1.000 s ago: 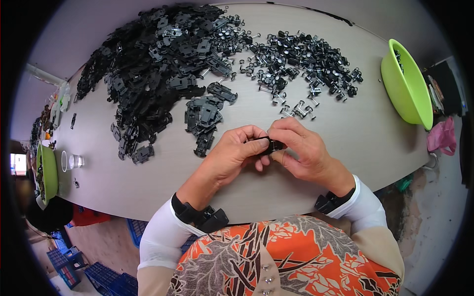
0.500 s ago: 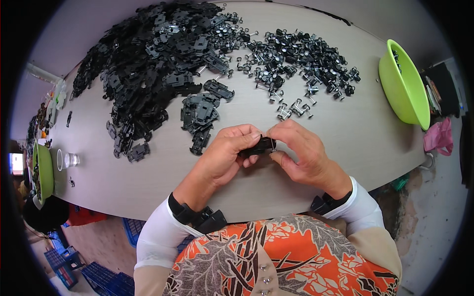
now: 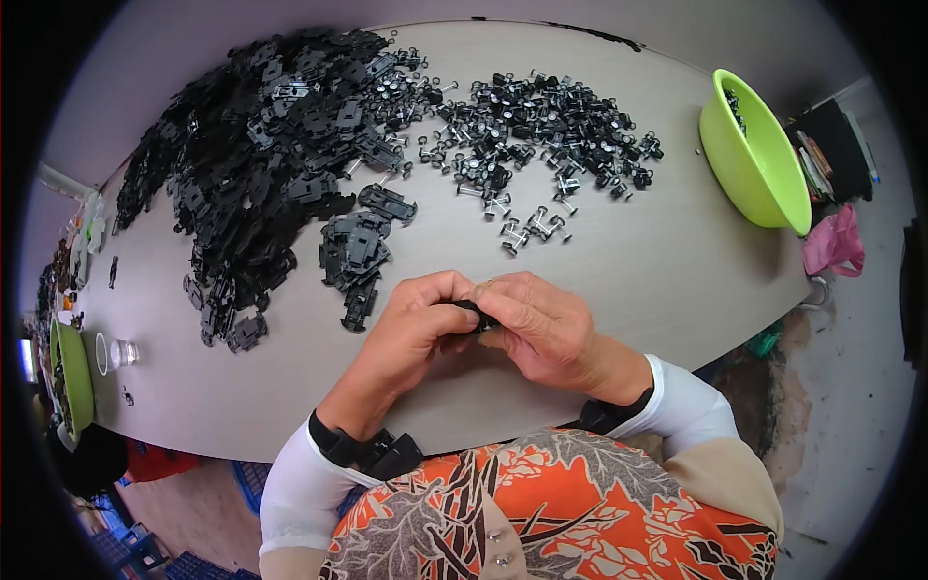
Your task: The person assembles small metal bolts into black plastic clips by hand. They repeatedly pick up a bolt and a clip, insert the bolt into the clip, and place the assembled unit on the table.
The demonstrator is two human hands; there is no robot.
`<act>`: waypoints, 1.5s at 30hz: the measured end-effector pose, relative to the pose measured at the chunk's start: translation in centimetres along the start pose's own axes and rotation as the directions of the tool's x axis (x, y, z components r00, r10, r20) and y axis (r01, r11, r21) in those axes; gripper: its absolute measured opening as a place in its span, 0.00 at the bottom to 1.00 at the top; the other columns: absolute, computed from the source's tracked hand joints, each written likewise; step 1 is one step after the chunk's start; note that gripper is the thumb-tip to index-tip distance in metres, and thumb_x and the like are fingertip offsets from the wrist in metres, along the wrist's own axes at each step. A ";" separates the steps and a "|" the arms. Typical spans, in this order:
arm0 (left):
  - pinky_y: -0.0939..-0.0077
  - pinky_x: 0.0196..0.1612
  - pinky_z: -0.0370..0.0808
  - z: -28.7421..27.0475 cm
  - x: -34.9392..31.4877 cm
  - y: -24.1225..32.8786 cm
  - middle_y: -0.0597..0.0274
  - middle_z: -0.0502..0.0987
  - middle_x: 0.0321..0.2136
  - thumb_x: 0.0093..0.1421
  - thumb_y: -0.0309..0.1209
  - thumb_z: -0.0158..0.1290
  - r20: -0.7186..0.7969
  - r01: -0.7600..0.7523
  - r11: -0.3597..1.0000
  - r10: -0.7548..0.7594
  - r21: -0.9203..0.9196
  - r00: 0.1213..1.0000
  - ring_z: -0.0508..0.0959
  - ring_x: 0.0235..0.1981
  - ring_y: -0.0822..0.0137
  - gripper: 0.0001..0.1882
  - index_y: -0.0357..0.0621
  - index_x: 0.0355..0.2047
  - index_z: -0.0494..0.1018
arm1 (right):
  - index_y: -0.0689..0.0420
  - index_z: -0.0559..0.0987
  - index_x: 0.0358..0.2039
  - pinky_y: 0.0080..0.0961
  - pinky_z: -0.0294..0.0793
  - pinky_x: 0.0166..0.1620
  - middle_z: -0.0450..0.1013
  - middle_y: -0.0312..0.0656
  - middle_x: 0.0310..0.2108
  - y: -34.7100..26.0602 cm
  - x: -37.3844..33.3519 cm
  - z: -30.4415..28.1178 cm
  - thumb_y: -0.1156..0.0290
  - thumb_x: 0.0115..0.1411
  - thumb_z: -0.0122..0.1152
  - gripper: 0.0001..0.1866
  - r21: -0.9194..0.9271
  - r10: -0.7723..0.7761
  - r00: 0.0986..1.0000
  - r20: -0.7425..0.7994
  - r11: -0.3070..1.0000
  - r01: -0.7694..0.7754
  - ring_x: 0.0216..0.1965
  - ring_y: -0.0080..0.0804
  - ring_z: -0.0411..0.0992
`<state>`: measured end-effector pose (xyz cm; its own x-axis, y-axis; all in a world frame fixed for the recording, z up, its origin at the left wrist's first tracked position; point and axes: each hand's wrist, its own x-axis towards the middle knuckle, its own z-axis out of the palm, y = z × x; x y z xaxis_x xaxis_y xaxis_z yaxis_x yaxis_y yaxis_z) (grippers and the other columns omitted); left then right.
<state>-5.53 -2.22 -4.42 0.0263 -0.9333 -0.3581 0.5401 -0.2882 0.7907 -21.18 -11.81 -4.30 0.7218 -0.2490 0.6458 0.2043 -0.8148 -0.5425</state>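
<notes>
In front of my body, both hands meet over a black plastic toy car chassis (image 3: 476, 315). My left hand (image 3: 406, 327) is closed on it, thumb laid along its top. Fingers and thumb of my right hand (image 3: 543, 327) are pressed together around its right end and cover most of it. Any wheel axle at that end is hidden by those fingers. Beyond my left hand lies a small stack of chassis (image 3: 358, 249). Several loose wheel axles (image 3: 534, 228), silver rods with black wheels, rest on the table beyond my right hand.
A large heap of black chassis (image 3: 261, 145) covers the far left of the table (image 3: 667, 266), beside a heap of wheel axles (image 3: 546, 121). Green basins stand right (image 3: 759, 169) and left (image 3: 75, 372), a clear cup (image 3: 122, 354) near the left one. A pink bag (image 3: 833, 242) hangs at right.
My right fingers have closed over the chassis end, where a metal rod showed between fingertips before. The hands are closer together and slightly lower left; the whole view has shifted.
</notes>
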 end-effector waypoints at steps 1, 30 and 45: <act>0.86 0.22 0.62 -0.1 0.0 0.0 0.67 0.72 0.23 0.53 0.23 0.51 0.011 0.008 0.999 -0.007 -0.042 1.000 0.69 0.20 0.78 0.01 0.41 0.27 0.71 | 0.63 0.71 0.52 0.28 0.76 0.36 0.73 0.44 0.34 0.1 0.0 0.1 0.85 0.40 0.67 0.34 0.004 -0.013 1.000 -0.026 1.000 0.013 0.35 0.40 0.73; 0.85 0.24 0.73 -0.2 0.9 -0.1 0.60 0.75 0.33 0.57 0.21 0.51 -0.086 -0.001 0.996 0.010 0.094 0.996 0.76 0.24 0.75 0.18 0.31 0.49 0.69 | 0.60 0.75 0.25 0.16 0.59 0.18 0.72 0.35 0.17 6.5 -2.4 -11.0 0.77 0.46 0.54 0.04 0.228 0.911 0.345 0.226 0.295 -0.928 0.16 0.17 0.65; 0.81 0.28 0.78 -0.1 0.8 0.3 0.55 0.76 0.35 0.59 0.24 0.49 -0.080 0.033 0.997 -0.027 0.073 0.996 0.79 0.27 0.69 0.19 0.30 0.51 0.66 | 0.62 0.74 0.30 0.26 0.68 0.31 0.69 0.39 0.28 5.9 -2.7 -11.0 0.80 0.47 0.54 0.07 -0.323 0.651 0.757 0.056 0.729 -0.603 0.27 0.33 0.71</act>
<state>-5.23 -3.00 -4.50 0.0788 -0.9052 -0.4177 0.4782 -0.3333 0.8126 -29.24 -21.71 -3.31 0.7165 -0.6896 0.1053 -0.4999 -0.6129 -0.6119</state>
